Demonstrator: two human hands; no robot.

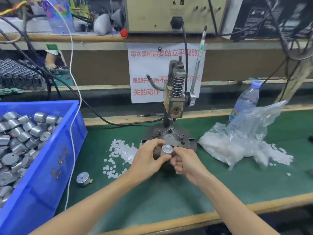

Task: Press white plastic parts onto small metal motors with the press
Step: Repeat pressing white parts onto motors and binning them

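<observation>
Green matting covers the bench [169, 197]. At mid-frame the left hand [147, 158] curls fingers and thumb round a motor [166, 152], held upright with a white part [168, 146] on its top. The fingers hide the motor's lower half. The right hand [185, 162] meets it from the right with its fingers bent. Its fingertips are tucked out of sight, so I cannot tell whether it grips the motor or only touches it. Both forearms enter from the bottom edge, where they are cut off.

Just behind the hands stands the press [176, 99]. The hands partly hide its base plate, the ram sits well above the plate, and the lever [197, 70] points up. Loose parts [120, 150] lie scattered just left of the hands, and a spare motor [83, 178] lies further to the lower left. A blue bin [42, 175], cut off at the left edge, is heaped with motors [20, 133]. At the right a clear bag [237, 143] of blurred white pieces slumps, with a bottle [247, 99] behind it. The press covers part of a paper sign [149, 68].
</observation>
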